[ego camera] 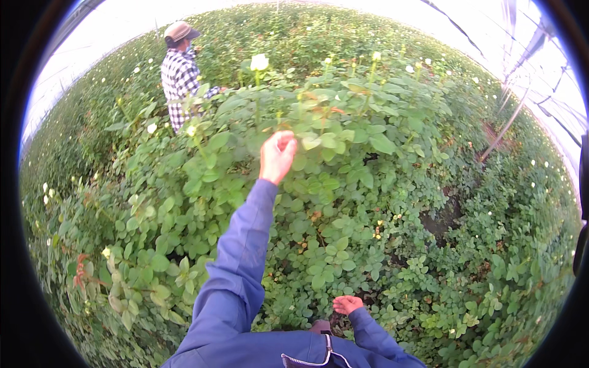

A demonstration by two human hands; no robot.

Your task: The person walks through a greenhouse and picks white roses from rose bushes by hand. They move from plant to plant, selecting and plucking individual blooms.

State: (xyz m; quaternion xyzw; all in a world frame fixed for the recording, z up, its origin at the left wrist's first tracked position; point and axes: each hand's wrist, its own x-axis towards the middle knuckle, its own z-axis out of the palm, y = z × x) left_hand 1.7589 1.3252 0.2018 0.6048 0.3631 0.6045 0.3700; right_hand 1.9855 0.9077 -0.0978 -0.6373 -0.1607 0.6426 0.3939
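Observation:
My left hand (277, 156) reaches forward at chest height into the upper leaves of a rose bush (331, 138). Its fingers are curled with the thumb against them; whether a stem or leaf is pinched there cannot be told, as the leaves around it are blurred. Just ahead of that hand rises a white rose (259, 62) on an upright green stem. Low beside my body, my right hand (347, 305) hangs over the foliage with its fingers loosely bent, and nothing shows in it.
Beyond the bush at the left, a person (181, 78) in a cap and checked shirt stands among the plants. A slanting pole (505, 125) rises at the right. More white roses (152, 128) dot the rows. Bare soil (441, 218) shows between plants.

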